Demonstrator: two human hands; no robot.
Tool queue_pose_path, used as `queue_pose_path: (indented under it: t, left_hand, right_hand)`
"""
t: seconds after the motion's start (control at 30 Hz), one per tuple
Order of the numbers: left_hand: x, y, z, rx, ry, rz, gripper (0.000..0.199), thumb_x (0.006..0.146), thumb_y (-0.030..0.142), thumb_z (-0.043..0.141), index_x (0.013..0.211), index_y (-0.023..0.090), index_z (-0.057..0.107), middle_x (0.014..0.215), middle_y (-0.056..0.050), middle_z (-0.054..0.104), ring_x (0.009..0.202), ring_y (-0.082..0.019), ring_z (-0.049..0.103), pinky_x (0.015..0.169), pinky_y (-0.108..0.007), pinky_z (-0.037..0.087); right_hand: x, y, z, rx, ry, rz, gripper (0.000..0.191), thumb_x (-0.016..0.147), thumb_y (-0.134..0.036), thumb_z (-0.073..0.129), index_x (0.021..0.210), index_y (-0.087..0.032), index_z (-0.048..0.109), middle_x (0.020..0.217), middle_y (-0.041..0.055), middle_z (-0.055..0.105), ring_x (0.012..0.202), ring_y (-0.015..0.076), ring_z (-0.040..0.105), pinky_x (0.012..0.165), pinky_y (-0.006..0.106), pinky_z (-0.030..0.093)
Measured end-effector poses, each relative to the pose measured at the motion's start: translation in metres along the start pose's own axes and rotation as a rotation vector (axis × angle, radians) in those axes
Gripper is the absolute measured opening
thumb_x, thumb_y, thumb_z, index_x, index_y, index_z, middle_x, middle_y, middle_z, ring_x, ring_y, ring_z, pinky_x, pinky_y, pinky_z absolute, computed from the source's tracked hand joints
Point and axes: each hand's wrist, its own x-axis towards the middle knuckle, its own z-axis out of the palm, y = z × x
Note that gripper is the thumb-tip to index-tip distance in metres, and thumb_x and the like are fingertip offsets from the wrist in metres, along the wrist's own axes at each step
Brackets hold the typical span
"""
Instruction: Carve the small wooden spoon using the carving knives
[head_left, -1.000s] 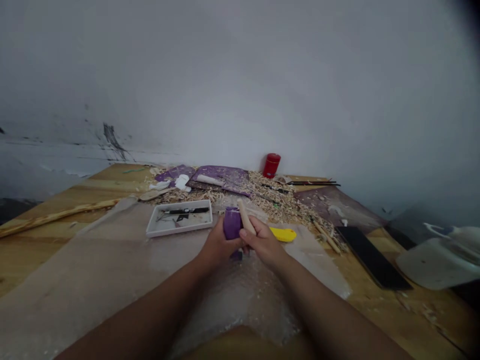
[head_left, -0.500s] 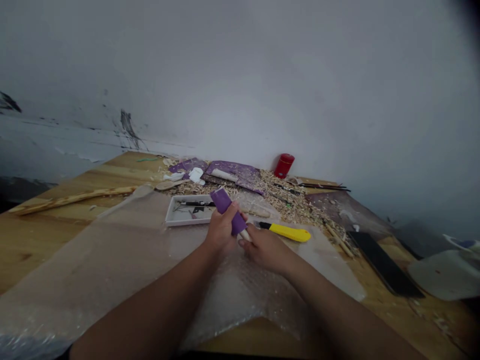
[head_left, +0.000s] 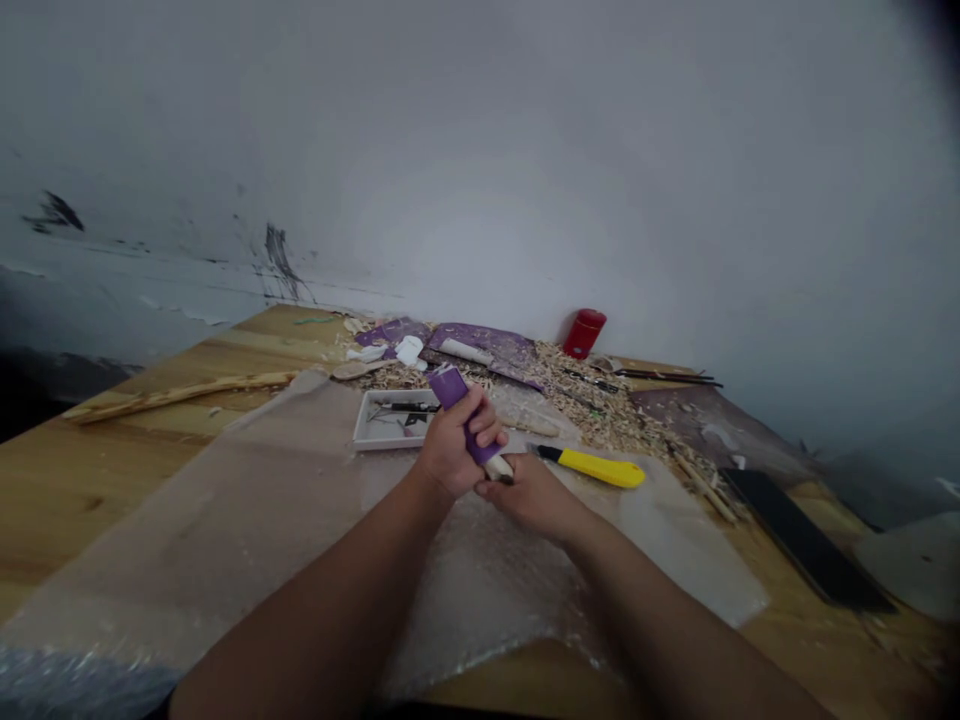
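Left hand (head_left: 454, 447): clenched on purple-wrapped stick (head_left: 450, 387) | right hand (head_left: 529, 497): pinching wooden tip (head_left: 499, 468)

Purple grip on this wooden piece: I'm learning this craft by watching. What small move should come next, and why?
Probably close the fingers of the right hand on the pale wooden end, since the left hand holds the purple grip and that end pokes out just past it.

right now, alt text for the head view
The left hand grips a purple-sleeved stick while the right hand holds its pale wooden end, above bubble wrap. A yellow utility knife, white tray and wood shavings lie beyond on a wooden table.
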Motion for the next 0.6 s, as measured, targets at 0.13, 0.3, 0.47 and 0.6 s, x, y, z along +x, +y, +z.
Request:
queue_pose_path:
  t: [0.13, 0.3, 0.47, 0.6]
  left_hand:
    - [-0.006, 0.009, 0.004, -0.026, -0.119, -0.085, 0.028, 0.078, 0.031, 0.044, 0.055, 0.016, 0.037, 0.044, 0.007, 0.024, 0.037, -0.005, 0.031, 0.049, -0.023, 0.038]
    - [-0.007, -0.001, 0.010, 0.019, -0.006, 0.069, 0.029, 0.074, 0.026, 0.051, 0.053, 0.017, 0.032, 0.042, 0.008, 0.022, 0.034, -0.004, 0.026, 0.040, -0.019, 0.030]
    - [-0.003, -0.023, 0.009, 0.063, 0.200, 0.214, 0.034, 0.071, 0.031, 0.054, 0.053, 0.018, 0.029, 0.039, 0.008, 0.024, 0.033, -0.005, 0.028, 0.038, -0.020, 0.029]
    - [0.004, -0.016, 0.000, 0.043, 0.256, 0.223, 0.030, 0.070, 0.029, 0.055, 0.054, 0.018, 0.031, 0.039, 0.008, 0.025, 0.033, -0.005, 0.029, 0.039, -0.020, 0.030]
  right_hand:
    - [-0.014, 0.000, 0.001, 0.396, -0.227, 0.084, 0.031, 0.071, -0.042, 0.052, 0.063, -0.019, 0.033, 0.047, -0.0082, 0.030, 0.038, 0.0045, 0.024, 0.037, 0.018, 0.020]
    - [-0.015, -0.002, 0.003, 0.212, -0.214, 0.022, 0.032, 0.076, -0.047, 0.043, 0.062, -0.019, 0.036, 0.046, -0.0067, 0.034, 0.038, 0.0056, 0.028, 0.040, 0.020, 0.025]
    - [-0.013, -0.007, -0.004, -0.756, 0.180, -0.016, 0.024, 0.079, -0.037, 0.042, 0.077, -0.016, 0.052, 0.072, 0.0063, 0.059, 0.062, 0.0161, 0.053, 0.055, 0.025, 0.032]
    - [-0.015, -0.010, -0.004, -1.009, 0.172, 0.047, 0.031, 0.082, -0.042, 0.035, 0.087, -0.017, 0.053, 0.077, 0.0090, 0.062, 0.066, 0.0197, 0.057, 0.055, 0.027, 0.034]
